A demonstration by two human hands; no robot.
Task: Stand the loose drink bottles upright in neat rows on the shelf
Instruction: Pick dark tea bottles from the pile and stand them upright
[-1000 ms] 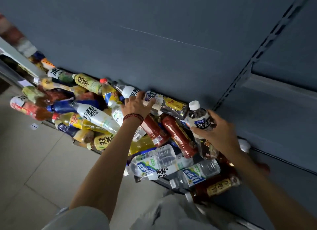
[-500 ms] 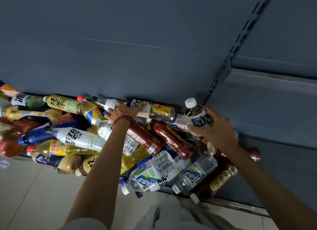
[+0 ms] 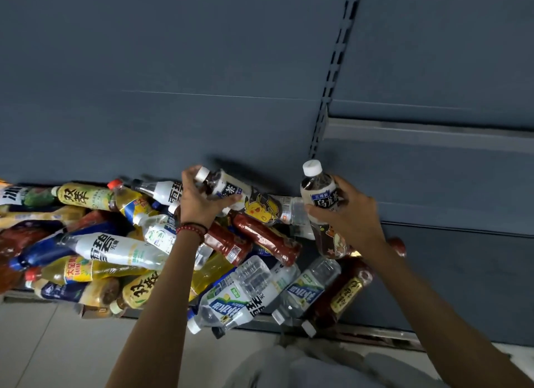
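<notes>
Over the last second the left hand [image 3: 196,205] has gone from lying on the heap of loose bottles [image 3: 115,249], which sprawls on its side across the left of the shelf, to lifting one out. Its grip is now curled around the shoulder of a cartoon-label tea bottle [image 3: 260,208], with the white cap tipped up and away from the pile while the base lies among the others. Taking it near the neck looks meant to swing it upright in one motion. To the right, the right hand [image 3: 352,217] has its grip clamped round the waist of an oolong tea bottle [image 3: 320,197]. That bottle is cap up and nearly vertical at the pile's right edge, probably so it can go straight down on its base. Further right the dark shelf [image 3: 468,280] deck runs on past the pile, the likely spot for a first row. No bottle stands in a row yet.
</notes>
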